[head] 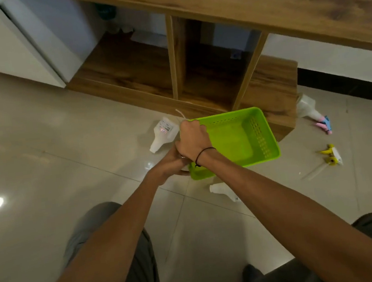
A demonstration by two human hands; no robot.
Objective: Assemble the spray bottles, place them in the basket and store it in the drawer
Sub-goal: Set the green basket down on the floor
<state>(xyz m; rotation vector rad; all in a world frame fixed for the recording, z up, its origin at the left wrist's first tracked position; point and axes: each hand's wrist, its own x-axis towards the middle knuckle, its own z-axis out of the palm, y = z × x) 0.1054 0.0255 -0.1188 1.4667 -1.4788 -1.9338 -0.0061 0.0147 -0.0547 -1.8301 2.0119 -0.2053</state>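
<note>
My two hands meet at the near left corner of the green basket (259, 131), which stands on the floor and holds nothing. My right hand (193, 140), with a black band on the wrist, is closed over a spray head. Only its thin white tube (180, 115) sticks out above the fist. My left hand (170, 164) sits just under it, wrapped around a white bottle that is almost wholly hidden. Another white bottle (164, 133) lies capless beyond my hands. A third bottle (220, 187) peeks out under my right forearm.
A wooden shelf unit (170, 67) with open compartments stands right behind the basket. A bottle with a pink and blue spray head (312, 112) lies at its right end. A loose yellow spray head (331, 157) lies on the tiled floor to the right. My knees are at the bottom.
</note>
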